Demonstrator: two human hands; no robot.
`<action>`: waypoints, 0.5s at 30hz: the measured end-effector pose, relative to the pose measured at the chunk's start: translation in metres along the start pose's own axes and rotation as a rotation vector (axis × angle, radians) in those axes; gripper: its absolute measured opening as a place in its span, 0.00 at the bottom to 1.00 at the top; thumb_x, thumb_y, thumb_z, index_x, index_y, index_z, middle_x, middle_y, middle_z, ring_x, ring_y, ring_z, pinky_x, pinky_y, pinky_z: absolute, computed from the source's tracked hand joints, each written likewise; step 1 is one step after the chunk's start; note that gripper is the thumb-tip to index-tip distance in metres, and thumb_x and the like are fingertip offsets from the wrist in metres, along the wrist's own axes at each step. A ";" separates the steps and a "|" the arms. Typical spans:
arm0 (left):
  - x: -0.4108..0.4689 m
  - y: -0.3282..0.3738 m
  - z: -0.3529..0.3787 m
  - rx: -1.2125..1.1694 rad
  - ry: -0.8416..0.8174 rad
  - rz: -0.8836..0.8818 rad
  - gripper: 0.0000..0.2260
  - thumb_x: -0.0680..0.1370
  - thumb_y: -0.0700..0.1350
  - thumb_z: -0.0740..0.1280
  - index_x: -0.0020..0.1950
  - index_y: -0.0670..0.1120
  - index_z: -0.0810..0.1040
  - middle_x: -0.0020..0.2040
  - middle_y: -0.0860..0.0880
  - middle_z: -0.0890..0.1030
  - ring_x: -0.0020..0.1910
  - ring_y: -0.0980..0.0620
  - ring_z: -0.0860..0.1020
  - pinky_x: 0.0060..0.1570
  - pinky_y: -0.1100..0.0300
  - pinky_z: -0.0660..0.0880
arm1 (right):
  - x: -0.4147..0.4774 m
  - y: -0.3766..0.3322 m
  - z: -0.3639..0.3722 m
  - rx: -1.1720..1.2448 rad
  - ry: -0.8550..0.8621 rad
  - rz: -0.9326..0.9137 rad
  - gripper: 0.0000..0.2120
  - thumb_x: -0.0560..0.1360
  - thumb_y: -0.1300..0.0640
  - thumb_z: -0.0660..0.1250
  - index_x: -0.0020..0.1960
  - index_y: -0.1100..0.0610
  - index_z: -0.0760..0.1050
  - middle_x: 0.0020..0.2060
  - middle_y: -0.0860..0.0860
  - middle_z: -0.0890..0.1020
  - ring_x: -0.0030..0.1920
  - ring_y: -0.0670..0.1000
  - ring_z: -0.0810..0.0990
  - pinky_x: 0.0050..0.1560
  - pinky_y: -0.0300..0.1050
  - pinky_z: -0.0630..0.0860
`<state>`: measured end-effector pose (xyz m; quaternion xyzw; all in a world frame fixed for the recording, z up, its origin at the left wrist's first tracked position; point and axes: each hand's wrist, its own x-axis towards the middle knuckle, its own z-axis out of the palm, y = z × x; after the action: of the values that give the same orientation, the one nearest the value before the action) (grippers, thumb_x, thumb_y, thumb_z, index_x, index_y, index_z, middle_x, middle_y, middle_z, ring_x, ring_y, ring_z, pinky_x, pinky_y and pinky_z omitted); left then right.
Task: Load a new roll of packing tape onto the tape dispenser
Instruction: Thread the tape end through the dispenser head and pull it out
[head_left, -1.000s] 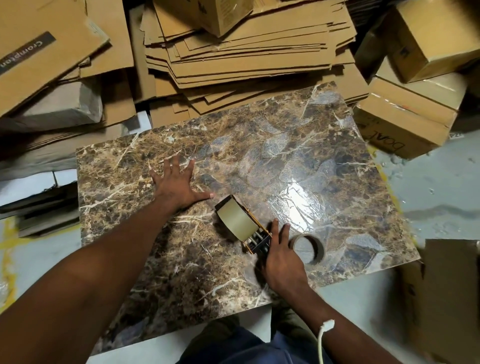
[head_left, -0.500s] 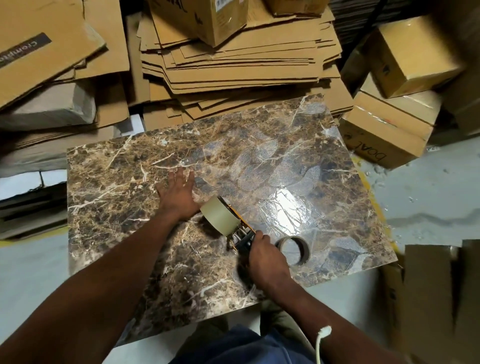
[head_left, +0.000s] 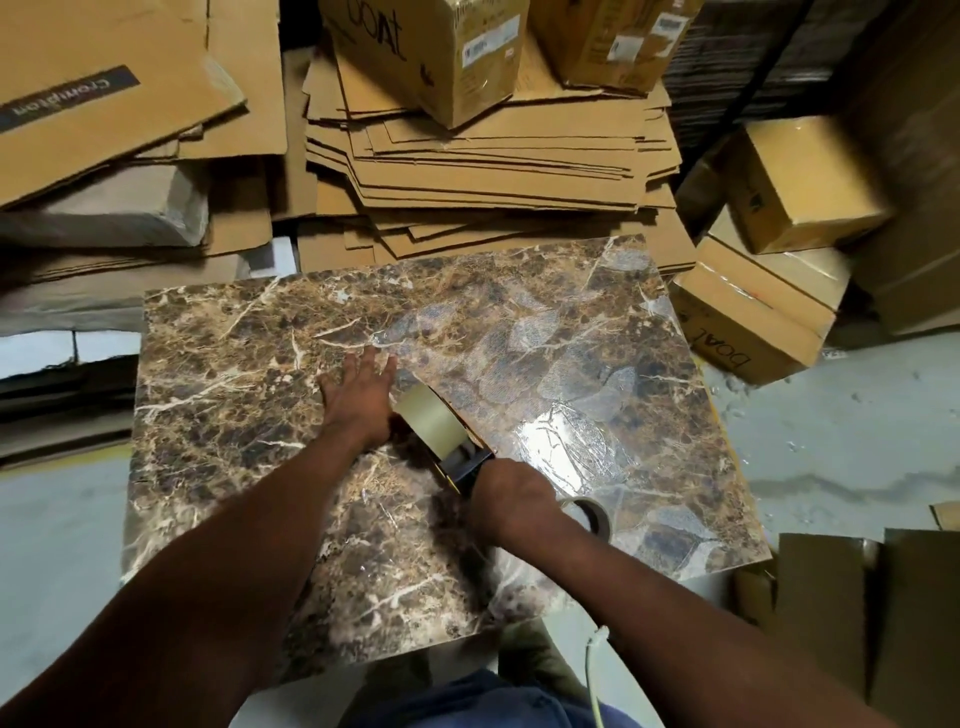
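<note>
The right hand (head_left: 511, 496) is gripping the tape dispenser (head_left: 462, 462), hiding its handle and part of the empty core (head_left: 589, 517) on the marble slab (head_left: 249, 364). The tape roll (head_left: 434, 418) is sitting on the dispenser. The left hand (head_left: 358, 397) is lying flat, fingers spread, beside the roll; contact is unclear.

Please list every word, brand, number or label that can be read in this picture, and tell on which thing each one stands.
"Crompton", upside down: dark strip on the flattened brown cardboard sheet, top left.
"boAt", rotated: black print on the upright brown cardboard box, top centre.
"boAt", upside down: side of the low brown cardboard carton, right.
White barcode stickers on the top boxes: too small to read.
</note>
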<state>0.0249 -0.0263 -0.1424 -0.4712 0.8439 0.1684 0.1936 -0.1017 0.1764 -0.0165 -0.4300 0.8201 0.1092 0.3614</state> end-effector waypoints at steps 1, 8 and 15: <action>-0.001 0.002 -0.003 -0.011 0.005 -0.006 0.52 0.75 0.49 0.77 0.87 0.54 0.43 0.87 0.44 0.40 0.85 0.37 0.43 0.78 0.24 0.47 | 0.000 0.001 -0.003 -0.043 -0.033 -0.001 0.15 0.78 0.54 0.68 0.62 0.58 0.79 0.60 0.55 0.83 0.61 0.56 0.82 0.56 0.47 0.77; 0.005 -0.005 0.004 -0.031 0.033 0.011 0.52 0.72 0.79 0.62 0.87 0.55 0.47 0.87 0.44 0.43 0.85 0.36 0.45 0.76 0.24 0.47 | -0.009 0.009 -0.004 -0.205 -0.100 -0.006 0.18 0.76 0.55 0.70 0.65 0.58 0.77 0.61 0.54 0.81 0.62 0.56 0.81 0.56 0.48 0.78; 0.004 -0.005 0.003 -0.043 0.019 0.020 0.56 0.68 0.82 0.63 0.87 0.55 0.49 0.87 0.45 0.42 0.85 0.36 0.44 0.76 0.22 0.48 | -0.025 0.037 0.019 -0.193 -0.116 0.037 0.16 0.78 0.50 0.65 0.61 0.57 0.78 0.58 0.55 0.83 0.59 0.56 0.82 0.53 0.48 0.77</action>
<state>0.0277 -0.0301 -0.1478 -0.4683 0.8466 0.1838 0.1738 -0.1123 0.2241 -0.0184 -0.4404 0.7912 0.2194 0.3631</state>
